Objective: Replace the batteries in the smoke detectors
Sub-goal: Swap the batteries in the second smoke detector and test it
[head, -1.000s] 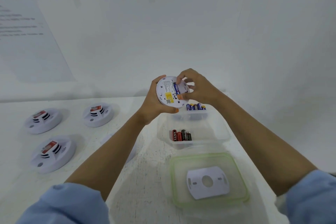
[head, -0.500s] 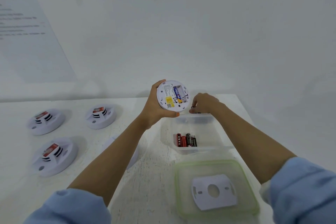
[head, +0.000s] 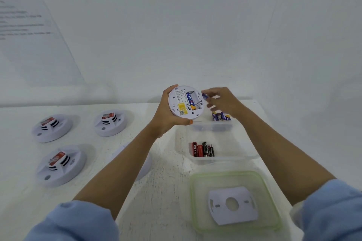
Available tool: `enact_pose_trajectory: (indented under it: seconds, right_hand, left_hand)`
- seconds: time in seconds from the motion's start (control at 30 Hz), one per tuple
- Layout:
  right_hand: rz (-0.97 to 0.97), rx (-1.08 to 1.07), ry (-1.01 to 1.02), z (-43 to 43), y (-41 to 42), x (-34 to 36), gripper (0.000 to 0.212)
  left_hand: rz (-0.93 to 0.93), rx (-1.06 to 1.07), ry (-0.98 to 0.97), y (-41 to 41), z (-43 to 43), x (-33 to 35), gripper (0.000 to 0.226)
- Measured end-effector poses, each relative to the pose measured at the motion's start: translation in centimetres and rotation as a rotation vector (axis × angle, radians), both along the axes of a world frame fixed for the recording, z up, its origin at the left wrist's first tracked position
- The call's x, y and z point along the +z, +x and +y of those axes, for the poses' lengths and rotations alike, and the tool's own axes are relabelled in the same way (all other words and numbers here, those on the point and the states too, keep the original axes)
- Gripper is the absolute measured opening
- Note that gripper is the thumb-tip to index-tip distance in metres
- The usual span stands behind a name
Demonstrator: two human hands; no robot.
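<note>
A white counter [head: 160, 191] meets a white wall, with three smoke detectors [head: 60, 164] lying well left of the left hand [head: 166, 117]. Its fingers [head: 172, 89] curl round a fourth round white detector [head: 179, 101], held on edge with its open back to the camera and one blue battery [head: 190, 99] inside, long axis near upright. Just right, the right hand [head: 223, 101] pinches a second blue battery [head: 205, 96] in its fingers [head: 212, 97], too blurred to tell its direction, above the spare batteries [head: 220, 116].

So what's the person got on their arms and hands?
Light blue sleeves: the left sleeve and right sleeve end near the elbows, leaving the forearms bare. The left hand and right hand wear no gloves; no watch or rings show. The left thumbnail looks orange.
</note>
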State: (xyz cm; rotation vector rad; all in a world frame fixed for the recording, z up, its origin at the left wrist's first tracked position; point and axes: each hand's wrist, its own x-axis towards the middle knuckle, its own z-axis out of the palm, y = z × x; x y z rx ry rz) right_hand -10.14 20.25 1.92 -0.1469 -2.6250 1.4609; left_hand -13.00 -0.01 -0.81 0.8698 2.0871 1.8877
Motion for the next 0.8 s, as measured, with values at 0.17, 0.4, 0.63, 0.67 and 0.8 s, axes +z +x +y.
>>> enact_pose_trajectory:
  seconds: [0.17, 0.4, 0.63, 0.67, 0.8]
  right_hand:
    - [0.172, 0.029, -0.094, 0.1, 2.2, 5.0, 0.027]
    - [0.138, 0.048, 0.321, -2.7, 3.2, 7.3, 0.028]
    - [0.338, -0.014, 0.321, -3.7, 3.3, 5.0, 0.027]
    - [0.384, -0.021, 0.347, -3.6, 3.4, 4.4, 0.028]
    - [0.443, -0.057, 0.274, -3.4, 3.9, 2.6, 0.032]
  left_hand:
    - [0.009, -0.011, 0.014, 0.4, 0.1, 0.3, 0.104]
    - [0.048, -0.043, 0.02, 1.2, 0.7, 1.0, 0.104]
    - [0.053, -0.037, 0.063, 1.6, 0.8, 1.6, 0.102]
    - [0.057, -0.032, 0.07, 1.7, 0.7, 1.6, 0.101]
    - [0.05, -0.027, 0.106, 2.0, 0.7, 2.0, 0.099]
